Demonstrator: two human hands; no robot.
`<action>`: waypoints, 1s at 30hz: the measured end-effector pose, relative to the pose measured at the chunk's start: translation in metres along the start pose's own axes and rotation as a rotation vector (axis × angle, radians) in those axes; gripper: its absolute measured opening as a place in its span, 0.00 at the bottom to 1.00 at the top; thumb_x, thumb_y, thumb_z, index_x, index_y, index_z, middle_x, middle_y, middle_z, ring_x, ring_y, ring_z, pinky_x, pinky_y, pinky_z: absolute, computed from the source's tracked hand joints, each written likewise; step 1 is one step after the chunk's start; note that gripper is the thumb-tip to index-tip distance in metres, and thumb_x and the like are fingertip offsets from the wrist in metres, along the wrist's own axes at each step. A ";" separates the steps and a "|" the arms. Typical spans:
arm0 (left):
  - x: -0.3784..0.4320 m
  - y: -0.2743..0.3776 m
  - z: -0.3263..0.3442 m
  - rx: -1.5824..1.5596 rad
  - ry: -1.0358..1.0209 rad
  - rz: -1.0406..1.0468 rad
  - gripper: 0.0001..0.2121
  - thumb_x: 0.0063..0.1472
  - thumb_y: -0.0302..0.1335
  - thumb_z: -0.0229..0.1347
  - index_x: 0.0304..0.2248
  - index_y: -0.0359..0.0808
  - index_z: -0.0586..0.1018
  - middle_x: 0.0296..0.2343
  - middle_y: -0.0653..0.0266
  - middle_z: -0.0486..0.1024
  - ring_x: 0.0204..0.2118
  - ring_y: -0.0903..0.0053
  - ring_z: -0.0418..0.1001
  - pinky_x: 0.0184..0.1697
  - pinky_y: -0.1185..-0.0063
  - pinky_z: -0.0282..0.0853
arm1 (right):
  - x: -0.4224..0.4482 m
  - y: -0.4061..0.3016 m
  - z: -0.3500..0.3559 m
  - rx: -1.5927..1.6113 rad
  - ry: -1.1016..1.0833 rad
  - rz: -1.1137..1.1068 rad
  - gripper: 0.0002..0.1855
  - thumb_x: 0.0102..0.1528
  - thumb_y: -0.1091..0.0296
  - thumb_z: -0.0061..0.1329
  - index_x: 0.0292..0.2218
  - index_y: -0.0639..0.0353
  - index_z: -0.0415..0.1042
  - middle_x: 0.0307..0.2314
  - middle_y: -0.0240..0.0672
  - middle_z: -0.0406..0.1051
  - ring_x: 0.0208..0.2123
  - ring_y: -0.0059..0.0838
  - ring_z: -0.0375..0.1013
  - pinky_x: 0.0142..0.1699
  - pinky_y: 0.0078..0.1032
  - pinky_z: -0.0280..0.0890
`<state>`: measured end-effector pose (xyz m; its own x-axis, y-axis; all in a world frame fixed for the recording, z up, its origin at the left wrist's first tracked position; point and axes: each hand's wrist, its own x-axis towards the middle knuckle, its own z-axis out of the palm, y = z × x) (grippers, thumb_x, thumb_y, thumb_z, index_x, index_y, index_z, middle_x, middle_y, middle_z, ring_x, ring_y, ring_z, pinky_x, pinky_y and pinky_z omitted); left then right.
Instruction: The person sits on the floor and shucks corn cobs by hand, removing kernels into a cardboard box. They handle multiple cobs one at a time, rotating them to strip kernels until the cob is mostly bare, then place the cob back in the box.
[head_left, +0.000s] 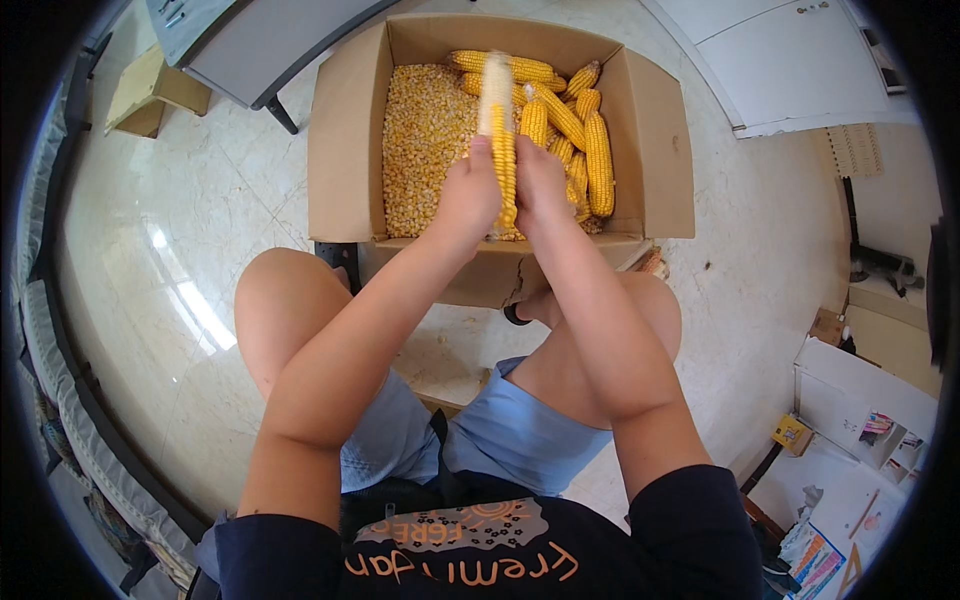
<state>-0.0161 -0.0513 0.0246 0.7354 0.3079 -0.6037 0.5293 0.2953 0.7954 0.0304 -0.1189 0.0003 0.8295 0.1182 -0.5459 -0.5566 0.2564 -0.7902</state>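
Between my two hands is an ear of dried corn (504, 176), held lengthwise over an open cardboard box (341, 150). Its far end is bare pale cob and slightly blurred; yellow kernels cover the part nearer me. My left hand (471, 191) grips it from the left, the thumb lying along the kernels. From the right, my right hand (541, 184) presses on the same ear, its fingers partly hidden. Loose corn kernels (427, 142) fill the left side of the box. On the right side lie several whole ears of corn (598, 165), piled together.
The box's side flaps (664, 150) fold outward, and its front flap (450, 274) hangs between my knees. Some cobs (652, 264) lie on the tiled floor by my right knee. A grey table (255, 52) stands at the back left, a white cabinet (787, 67) at the back right.
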 end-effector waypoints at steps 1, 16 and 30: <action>0.001 -0.001 0.000 -0.002 -0.003 0.016 0.27 0.61 0.43 0.32 0.39 0.22 0.68 0.32 0.50 0.70 0.35 0.67 0.69 0.39 0.76 0.62 | 0.001 0.000 -0.001 -0.004 -0.016 0.013 0.14 0.53 0.64 0.39 0.30 0.69 0.68 0.23 0.37 0.68 0.23 0.23 0.66 0.29 0.20 0.62; 0.014 -0.014 -0.009 -0.040 0.115 0.004 0.26 0.61 0.43 0.34 0.38 0.24 0.69 0.31 0.54 0.70 0.34 0.72 0.67 0.38 0.78 0.61 | -0.013 0.009 0.001 -0.183 -0.154 -0.113 0.16 0.52 0.60 0.45 0.32 0.68 0.70 0.25 0.32 0.69 0.27 0.17 0.65 0.34 0.14 0.59; -0.010 0.003 -0.008 -0.057 -0.029 -0.051 0.24 0.62 0.44 0.33 0.37 0.28 0.70 0.28 0.62 0.70 0.30 0.79 0.65 0.36 0.81 0.60 | 0.000 0.020 -0.016 -0.177 -0.102 -0.159 0.13 0.53 0.67 0.38 0.24 0.67 0.68 0.18 0.30 0.65 0.21 0.17 0.61 0.25 0.17 0.57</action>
<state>-0.0249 -0.0466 0.0322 0.7205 0.2652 -0.6407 0.5420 0.3610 0.7589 0.0182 -0.1286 -0.0197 0.9027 0.1885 -0.3868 -0.4106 0.1084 -0.9053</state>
